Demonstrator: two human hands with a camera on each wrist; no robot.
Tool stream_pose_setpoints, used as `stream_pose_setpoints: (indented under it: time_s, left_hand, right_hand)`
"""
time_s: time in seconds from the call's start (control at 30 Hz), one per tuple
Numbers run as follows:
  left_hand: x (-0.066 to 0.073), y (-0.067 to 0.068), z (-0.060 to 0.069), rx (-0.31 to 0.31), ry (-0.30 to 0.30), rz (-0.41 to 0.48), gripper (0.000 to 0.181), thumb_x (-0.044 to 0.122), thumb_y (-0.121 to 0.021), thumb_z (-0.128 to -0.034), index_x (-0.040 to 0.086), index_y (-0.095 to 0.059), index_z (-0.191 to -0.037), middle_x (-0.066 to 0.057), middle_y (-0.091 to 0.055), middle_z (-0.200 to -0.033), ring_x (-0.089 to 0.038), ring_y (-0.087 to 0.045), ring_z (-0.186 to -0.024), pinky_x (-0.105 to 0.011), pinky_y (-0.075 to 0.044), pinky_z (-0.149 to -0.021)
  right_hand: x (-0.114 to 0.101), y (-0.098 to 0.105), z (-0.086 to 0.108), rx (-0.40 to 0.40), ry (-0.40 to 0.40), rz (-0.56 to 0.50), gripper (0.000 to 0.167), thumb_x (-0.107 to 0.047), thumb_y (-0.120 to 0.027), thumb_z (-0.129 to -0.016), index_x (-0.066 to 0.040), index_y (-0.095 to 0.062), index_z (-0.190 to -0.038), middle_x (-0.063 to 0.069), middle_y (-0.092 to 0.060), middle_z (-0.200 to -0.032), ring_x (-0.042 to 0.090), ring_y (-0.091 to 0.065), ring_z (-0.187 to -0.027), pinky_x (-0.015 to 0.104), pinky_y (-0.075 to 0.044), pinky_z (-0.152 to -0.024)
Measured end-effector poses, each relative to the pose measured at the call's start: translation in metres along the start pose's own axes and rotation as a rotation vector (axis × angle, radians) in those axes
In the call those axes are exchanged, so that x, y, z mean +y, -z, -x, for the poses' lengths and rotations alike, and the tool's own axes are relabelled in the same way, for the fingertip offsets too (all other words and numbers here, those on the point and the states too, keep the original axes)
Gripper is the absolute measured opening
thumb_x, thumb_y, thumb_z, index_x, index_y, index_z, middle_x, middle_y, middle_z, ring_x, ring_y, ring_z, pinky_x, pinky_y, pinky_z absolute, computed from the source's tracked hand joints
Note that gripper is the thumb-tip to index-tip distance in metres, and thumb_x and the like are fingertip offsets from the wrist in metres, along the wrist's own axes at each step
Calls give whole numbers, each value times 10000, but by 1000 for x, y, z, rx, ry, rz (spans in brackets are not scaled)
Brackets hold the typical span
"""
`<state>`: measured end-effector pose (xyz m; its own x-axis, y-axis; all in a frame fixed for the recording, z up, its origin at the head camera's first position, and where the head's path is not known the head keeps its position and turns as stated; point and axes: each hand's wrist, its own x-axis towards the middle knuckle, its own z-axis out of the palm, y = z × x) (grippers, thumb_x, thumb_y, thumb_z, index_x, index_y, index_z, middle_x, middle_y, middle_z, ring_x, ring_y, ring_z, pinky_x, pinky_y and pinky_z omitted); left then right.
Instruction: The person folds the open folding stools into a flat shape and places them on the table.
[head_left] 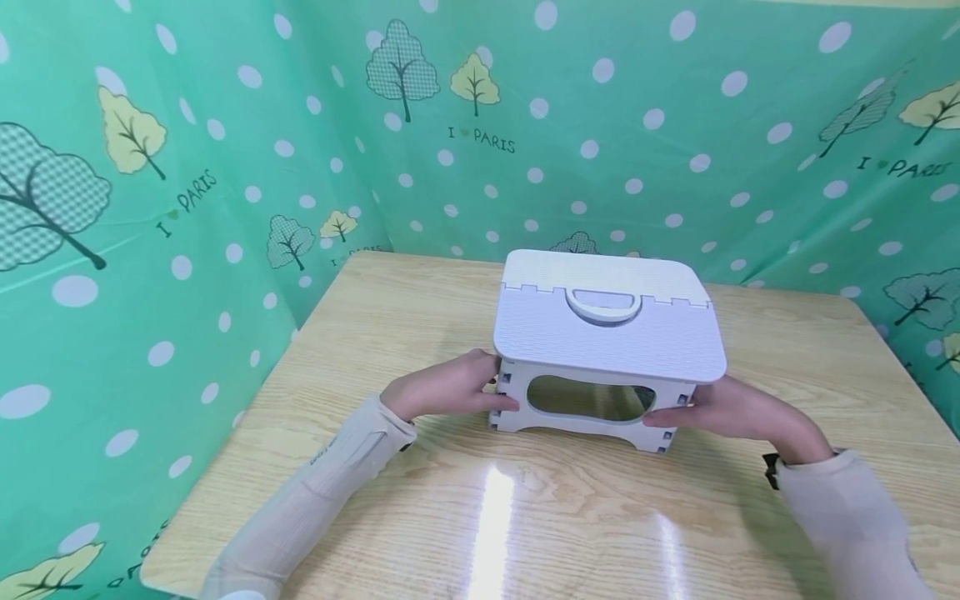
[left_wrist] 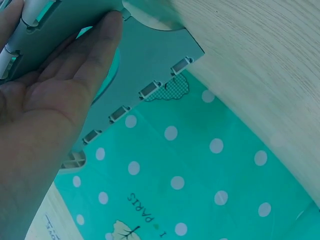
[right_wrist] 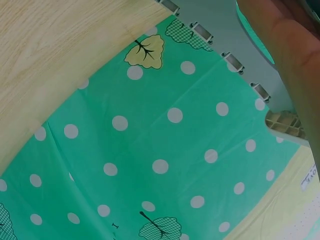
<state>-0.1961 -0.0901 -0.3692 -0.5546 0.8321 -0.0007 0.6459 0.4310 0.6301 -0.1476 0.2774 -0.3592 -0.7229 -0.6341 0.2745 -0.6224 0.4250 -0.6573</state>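
Observation:
A white folding step stool (head_left: 607,337) stands upright and unfolded on the wooden table, its top flat with a carry handle in the middle. My left hand (head_left: 453,387) grips its left side, thumb on the front panel and fingers behind the side edge. On the opposite side my right hand (head_left: 738,408) holds it the same way, thumb near the oval opening. In the left wrist view the left hand (left_wrist: 60,95) has its fingers against the stool's panel (left_wrist: 145,60). The right wrist view shows part of the right hand (right_wrist: 295,45) beside the panel (right_wrist: 220,30).
The wooden table (head_left: 390,308) extends around the stool, with light glare on its front part. A green curtain (head_left: 525,192) with white dots and printed trees hangs behind the table and along its left side.

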Motion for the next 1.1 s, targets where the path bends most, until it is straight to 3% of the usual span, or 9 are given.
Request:
stream_pose_setpoints:
  time_s: [0.4, 0.67, 0.93, 1.1]
  left_hand:
    - [0, 0, 0, -1, -10, -4, 404, 241, -693, -956, 86, -561, -1305, 20, -707, -1080, -15, -650, -918, -194, -544, -794]
    - [1, 1, 2, -12, -11, 25, 413, 234, -684, -963, 50, -568, -1314, 10, -703, -1104, -26, -651, -948, -199, -541, -815]
    - [1, 1, 2, -17, 3, 24, 407, 252, -683, -963, 56, -574, -1303, 25, -700, -1092, -27, -645, -938, -202, -541, -809]
    - [2, 0, 1, -17, -2, 28, 389, 238, -683, -963, 78, -571, -1299, 19, -700, -1095, -29, -647, -944, -201, -541, -812]
  right_hand:
    - [1, 0, 2, -14, -28, -10, 1000, -74, -883, -737, -182, -279, -1527, -16, -352, -1480, 24, -344, -1294, 92, -298, -1013]
    - [-1, 1, 2, -22, -14, -8, 1013, -91, -895, -724, -164, -279, -1525, -43, -337, -1487, 11, -318, -1314, 86, -272, -1030]
    - [-2, 2, 4, -30, -9, -2, 960, -88, -885, -735, -141, -307, -1499, -105, -366, -1442, 5, -375, -1233, 98, -323, -991]
    - [-2, 2, 3, -27, 8, -14, 998, -67, -891, -720, -120, -287, -1513, -102, -325, -1483, -2, -317, -1302, 85, -275, -1021]
